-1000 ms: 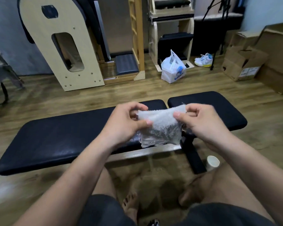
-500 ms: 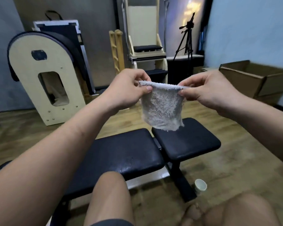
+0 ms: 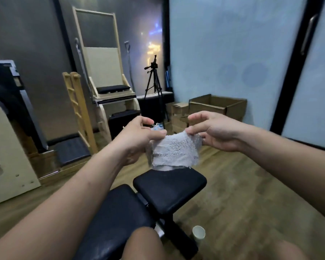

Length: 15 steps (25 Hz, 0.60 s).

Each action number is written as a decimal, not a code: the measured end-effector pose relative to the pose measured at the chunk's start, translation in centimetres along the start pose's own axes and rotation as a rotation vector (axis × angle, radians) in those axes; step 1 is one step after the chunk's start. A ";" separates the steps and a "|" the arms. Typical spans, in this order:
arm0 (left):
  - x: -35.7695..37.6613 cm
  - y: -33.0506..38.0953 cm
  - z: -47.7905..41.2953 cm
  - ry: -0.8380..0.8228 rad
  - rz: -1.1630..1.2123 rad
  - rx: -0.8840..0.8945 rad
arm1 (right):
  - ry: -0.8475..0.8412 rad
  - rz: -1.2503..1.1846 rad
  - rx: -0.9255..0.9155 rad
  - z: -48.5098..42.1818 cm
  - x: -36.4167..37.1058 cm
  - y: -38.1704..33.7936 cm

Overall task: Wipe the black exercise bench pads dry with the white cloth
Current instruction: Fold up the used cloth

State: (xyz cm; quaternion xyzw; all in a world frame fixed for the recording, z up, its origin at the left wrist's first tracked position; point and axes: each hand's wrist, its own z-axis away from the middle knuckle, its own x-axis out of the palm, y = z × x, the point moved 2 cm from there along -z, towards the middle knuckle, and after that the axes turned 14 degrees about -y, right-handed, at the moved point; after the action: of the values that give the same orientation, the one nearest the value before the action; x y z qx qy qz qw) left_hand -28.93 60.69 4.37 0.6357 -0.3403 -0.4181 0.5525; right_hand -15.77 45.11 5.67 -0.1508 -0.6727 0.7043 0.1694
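The white cloth [image 3: 174,151] hangs in the air in front of me, pinched at its top edge by both hands. My left hand [image 3: 137,136] grips the left corner, and my right hand [image 3: 212,130] grips the right corner with its other fingers spread. Below the cloth lies the small black seat pad [image 3: 169,188] of the bench. The long black back pad [image 3: 116,220] runs toward me at lower left, partly hidden by my left forearm and knee. The cloth's lower edge hangs just above the seat pad's far end.
A white paper cup [image 3: 198,232] stands on the wooden floor beside the bench's black leg. Cardboard boxes [image 3: 218,107] sit against the right wall. A tripod [image 3: 154,85] and wooden exercise apparatus [image 3: 105,87] stand behind the bench.
The camera has tilted up and turned right, showing more of the room. My hands have lowered the cloth from its raised spread, so it now sags between them over the seat pad.
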 end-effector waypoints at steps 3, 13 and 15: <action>2.2 -0.1 -1.7 -0.108 -0.257 0.095 | 0.105 0.094 -0.002 1.7 -2.4 0.1; 18.2 0.4 -8.8 -0.472 -0.533 0.303 | 0.473 1.023 0.190 11.6 -13.1 2.9; 23.9 0.6 -10.0 -0.619 -0.409 0.283 | 0.588 0.786 0.185 15.7 -16.8 4.1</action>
State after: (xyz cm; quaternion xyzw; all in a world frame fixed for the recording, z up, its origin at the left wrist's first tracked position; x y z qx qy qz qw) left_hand -9.83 43.44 1.68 0.6040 -0.4116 -0.6404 0.2361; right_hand -7.81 23.47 2.13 -0.5693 -0.4233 0.6995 0.0863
